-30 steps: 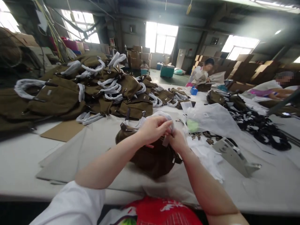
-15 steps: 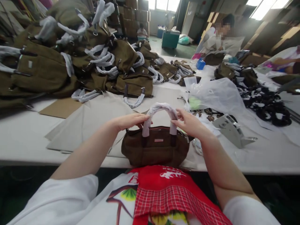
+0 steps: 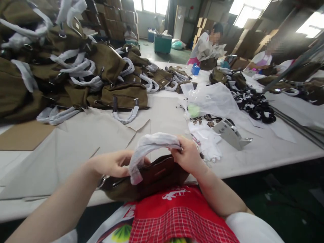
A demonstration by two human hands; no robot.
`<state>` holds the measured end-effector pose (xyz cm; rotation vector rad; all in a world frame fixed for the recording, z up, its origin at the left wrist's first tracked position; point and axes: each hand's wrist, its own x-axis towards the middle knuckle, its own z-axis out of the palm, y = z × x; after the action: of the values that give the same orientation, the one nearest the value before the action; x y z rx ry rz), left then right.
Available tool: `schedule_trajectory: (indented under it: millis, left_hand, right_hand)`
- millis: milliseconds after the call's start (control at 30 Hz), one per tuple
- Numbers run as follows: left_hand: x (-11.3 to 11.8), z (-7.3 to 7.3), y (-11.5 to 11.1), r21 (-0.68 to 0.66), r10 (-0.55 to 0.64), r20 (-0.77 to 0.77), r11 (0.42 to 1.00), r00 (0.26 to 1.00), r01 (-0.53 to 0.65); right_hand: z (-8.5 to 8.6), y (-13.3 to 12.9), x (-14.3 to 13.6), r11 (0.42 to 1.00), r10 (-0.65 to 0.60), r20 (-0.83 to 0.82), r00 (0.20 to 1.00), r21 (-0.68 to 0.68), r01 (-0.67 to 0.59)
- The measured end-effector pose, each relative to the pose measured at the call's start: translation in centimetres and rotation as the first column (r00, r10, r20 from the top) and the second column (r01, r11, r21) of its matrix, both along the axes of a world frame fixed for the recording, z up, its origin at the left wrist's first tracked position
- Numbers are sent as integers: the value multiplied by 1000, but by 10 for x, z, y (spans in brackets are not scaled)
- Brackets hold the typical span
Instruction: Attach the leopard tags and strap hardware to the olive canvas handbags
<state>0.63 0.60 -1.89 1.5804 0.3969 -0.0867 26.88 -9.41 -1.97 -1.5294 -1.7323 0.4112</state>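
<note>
A brown handbag [image 3: 152,179] lies tilted at the table's front edge, against the red apron. Its two handles [image 3: 154,140] are wrapped in white paper and arch above the zipped top. My right hand [image 3: 187,153] is closed round the right end of the handles. At the left end, my left hand [image 3: 113,163] reaches behind the wrapped handle, with its fingers apart and partly hidden by it. A metal ring [image 3: 102,182] shows at the bag's left end.
Many olive bags [image 3: 124,96] with wrapped handles are heaped at the left. A grey tape dispenser [image 3: 229,135], clear plastic [image 3: 215,98] and black rings [image 3: 253,106] lie to the right. Other people [image 3: 205,45] work farther back.
The view has turned right. The bag has turned and tipped, with its left end nearer my body. My right hand has closed round the handles; my left hand has moved lower behind them.
</note>
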Motion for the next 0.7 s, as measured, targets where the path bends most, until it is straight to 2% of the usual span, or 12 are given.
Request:
schedule_trajectory:
  millis: [67,133,300,367,467,533,600,633,667,700]
  left_hand:
    - [-1,-6,-2,99,4,-21,995,1000,-2]
    - [1,-13,-4,154,44,-33,987,999,-38]
    - [4,-20,-6,3,159,-42,987,986,-159]
    - [3,-21,-2,-32,258,-56,965,964,-260]
    - [4,-22,5,-31,389,-111,919,915,-394]
    - [6,-25,7,72,492,-155,871,857,-487]
    - [11,-26,7,225,622,-179,780,762,-584]
    - [13,-26,6,283,678,-179,730,713,-622]
    - [15,-24,5,318,716,-168,690,677,-650]
    - [17,-22,4,330,737,-142,665,661,-670]
  right_hand:
    - [2,-3,0,999,8,39,999,36,-10]
    - [4,-6,0,996,-36,123,992,83,25]
    - [8,-17,9,993,-103,370,923,-10,115]
    - [9,-24,16,997,-70,405,912,-10,81]
    - [8,-37,23,997,74,407,911,-18,-73]
    - [8,-44,24,988,148,362,921,-20,-151]
    - [11,-48,23,969,244,273,931,-27,-246]
    - [14,-48,23,942,336,208,919,-47,-334]
    - [17,-47,23,886,463,128,877,-83,-455]
    - [20,-45,24,792,605,29,796,-122,-598]
